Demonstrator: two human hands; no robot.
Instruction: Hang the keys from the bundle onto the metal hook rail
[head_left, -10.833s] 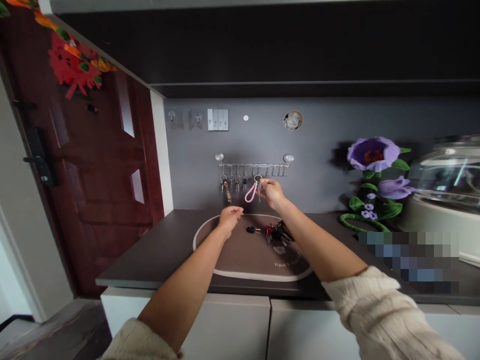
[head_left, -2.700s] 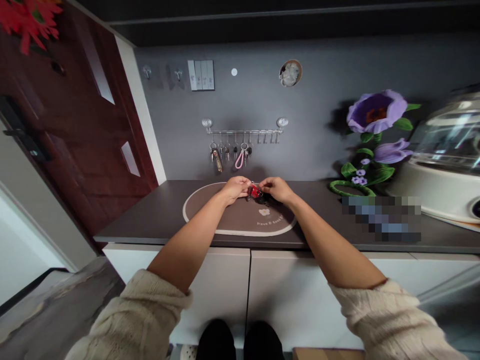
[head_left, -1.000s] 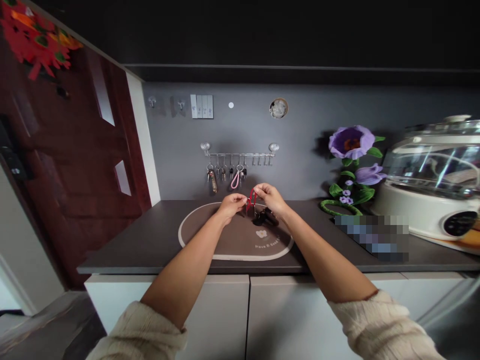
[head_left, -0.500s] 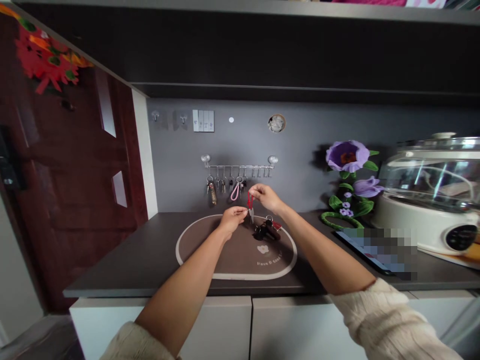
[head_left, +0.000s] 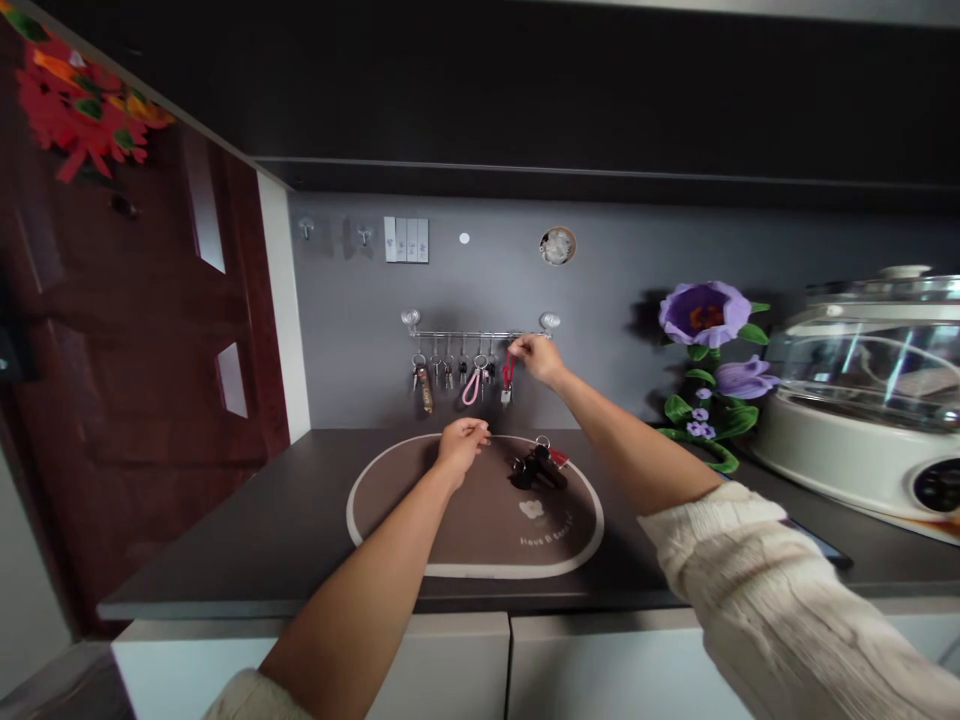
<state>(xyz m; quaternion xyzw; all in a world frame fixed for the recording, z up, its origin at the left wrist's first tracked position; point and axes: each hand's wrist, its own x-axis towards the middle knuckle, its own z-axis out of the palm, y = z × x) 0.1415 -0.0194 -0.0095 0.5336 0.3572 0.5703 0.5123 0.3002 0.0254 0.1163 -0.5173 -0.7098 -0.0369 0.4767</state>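
Note:
My right hand (head_left: 538,357) is up at the wall-mounted hook rail (head_left: 454,334), its fingers pinching the red cord of a key (head_left: 507,396) that hangs below them. Whether the cord is over a hook I cannot tell. Lower down, over the mat (head_left: 450,560), my left hand (head_left: 463,446) is closed in a pinch; a tiny thing may show at its fingertips, too small to name. Several keys hang along the rail, among them a bunch with a pink loop strap (head_left: 472,386) and one with a brown tag (head_left: 426,390). Dark keys (head_left: 538,468) lie on the mat's right part.
To the right stand purple artificial flowers (head_left: 705,312) and a white appliance with a clear cover (head_left: 847,430). A tablet-like device (head_left: 825,545) lies partly behind my right sleeve. A dark shelf (head_left: 480,100) overhangs the counter (head_left: 247,520). A dark red door (head_left: 142,400) is at left.
My right hand has risen with the red-corded key from above the mat to the hook rail. My left hand has come off the key and stays low, slightly left of it.

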